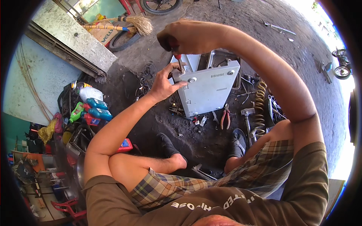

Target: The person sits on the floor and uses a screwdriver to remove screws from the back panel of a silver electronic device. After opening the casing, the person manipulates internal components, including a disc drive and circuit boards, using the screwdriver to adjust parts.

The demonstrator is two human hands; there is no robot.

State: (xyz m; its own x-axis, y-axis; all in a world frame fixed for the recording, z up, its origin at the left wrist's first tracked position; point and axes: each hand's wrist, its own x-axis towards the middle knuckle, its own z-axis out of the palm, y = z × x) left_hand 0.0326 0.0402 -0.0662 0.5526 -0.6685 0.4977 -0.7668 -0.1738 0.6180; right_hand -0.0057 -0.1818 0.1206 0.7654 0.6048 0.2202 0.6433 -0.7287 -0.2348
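Observation:
A grey metal casing [207,94] with round feet stands on edge in front of me. My left hand [166,83] grips its upper left corner, thumb on the near face and fingers at the top edge. Above that corner my right hand [184,37] is wrapped round a screwdriver [178,55] with a red handle, held upright with its shaft reaching down to the casing's corner beside my left fingers. The exact spot where its tip rests is too small to make out.
Pliers [226,118], a hammer [247,113], a coil spring [260,101] and a metal tray [235,81] lie around the casing. Bottles [98,103] are at left, below a wall panel [75,45]. A broom [139,26] lies behind; a motorbike [342,69] stands far right.

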